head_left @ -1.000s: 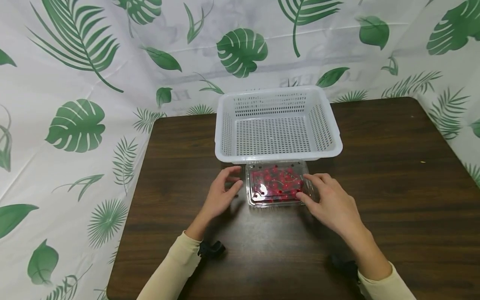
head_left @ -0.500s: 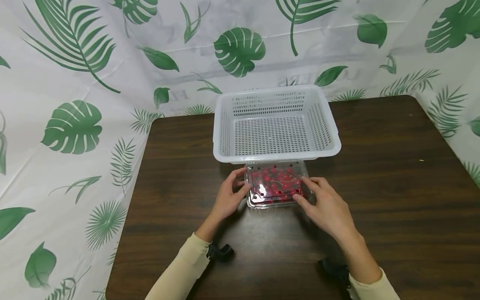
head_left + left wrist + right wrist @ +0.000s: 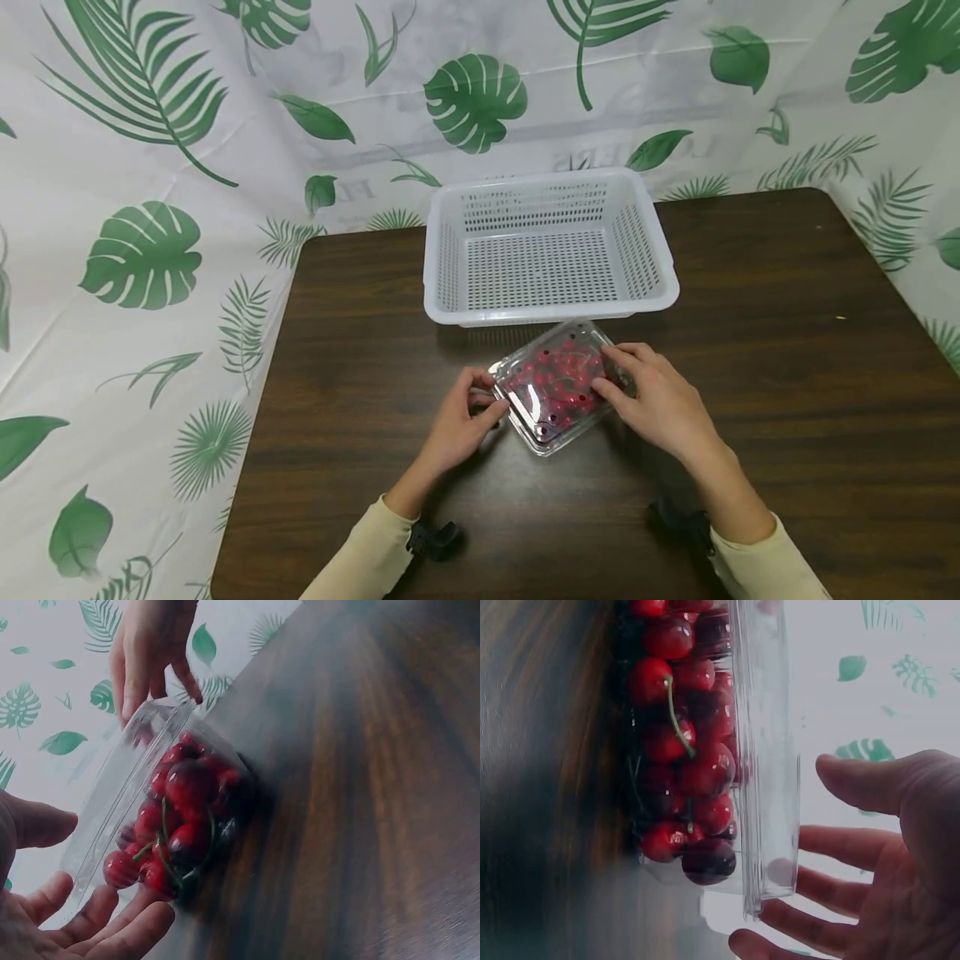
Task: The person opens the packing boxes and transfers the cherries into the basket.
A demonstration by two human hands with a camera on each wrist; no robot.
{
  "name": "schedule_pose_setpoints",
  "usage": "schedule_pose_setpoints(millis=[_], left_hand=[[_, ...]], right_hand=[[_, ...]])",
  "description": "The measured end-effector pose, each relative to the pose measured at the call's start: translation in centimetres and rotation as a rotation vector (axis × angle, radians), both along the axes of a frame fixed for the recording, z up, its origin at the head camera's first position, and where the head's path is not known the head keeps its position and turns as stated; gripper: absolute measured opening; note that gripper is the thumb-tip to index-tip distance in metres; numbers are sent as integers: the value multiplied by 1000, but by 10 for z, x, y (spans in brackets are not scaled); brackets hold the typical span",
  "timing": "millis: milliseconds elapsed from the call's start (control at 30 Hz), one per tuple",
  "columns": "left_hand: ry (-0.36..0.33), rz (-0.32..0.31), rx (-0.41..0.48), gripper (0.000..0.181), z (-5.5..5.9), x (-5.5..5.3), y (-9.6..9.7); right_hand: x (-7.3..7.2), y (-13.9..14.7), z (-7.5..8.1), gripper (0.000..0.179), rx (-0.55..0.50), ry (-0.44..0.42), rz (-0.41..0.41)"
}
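Two bare hands bracket the clear, rectangular plastic box (image 3: 542, 442) of glossy red cherries (image 3: 191, 787), which sits slantwise on the dark brown, wood-grained table (image 3: 352, 350), just on your side of the white, rectangular, perforated plastic basket (image 3: 551, 316). The step looks like turning and steadying the box, so share the work evenly: bear on the stiffer rim rather than the thin lid, which may flex, and guide the box level so the cherries don't roll to one end. Your left hand (image 3: 459, 425) is at its left corner, your right hand (image 3: 663, 407) at the opposite end. Each grip is loosely spread, thumb apart from fingers; how firmly either touches, you can't tell. Your forearms, in cream sleeves (image 3: 367, 546), angle inward.
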State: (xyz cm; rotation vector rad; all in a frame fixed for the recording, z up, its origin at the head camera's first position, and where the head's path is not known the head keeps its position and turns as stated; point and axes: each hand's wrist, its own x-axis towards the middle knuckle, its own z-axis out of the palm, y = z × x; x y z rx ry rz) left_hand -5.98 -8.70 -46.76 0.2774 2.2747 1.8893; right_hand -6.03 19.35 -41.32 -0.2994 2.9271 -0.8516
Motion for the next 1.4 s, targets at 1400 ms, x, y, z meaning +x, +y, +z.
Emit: schedule_pose_setpoints(millis=[1400], left_hand=[[-241,-285,-38,35,6,-64,17]], right_hand=[[54,-29,-8,61,-95,45,-265]])
